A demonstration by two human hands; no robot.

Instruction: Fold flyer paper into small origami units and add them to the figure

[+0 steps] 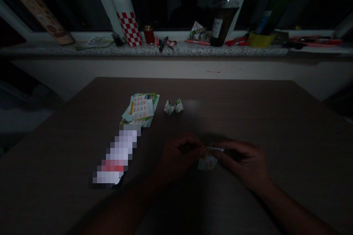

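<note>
Between my two hands is a small folded piece of printed paper [209, 161], white with orange and green marks. The fingers of my left hand [179, 156] pinch its upper left edge. On the other side, my right hand [245, 161] grips the upper right corner between thumb and fingers. Farther back stands a small folded paper shape [173, 107] with two pointed halves, made of similar printed paper. To its left lies a loose stack of printed paper slips [142, 109].
A phone with a blurred-out screen [118, 156] lies left of my hands on the brown table [234, 106]. Along the granite windowsill [176, 52] stand a red-and-white checkered bottle [129, 22], a small red jar [149, 35], a dark cup [220, 25] and a green bottle [278, 3].
</note>
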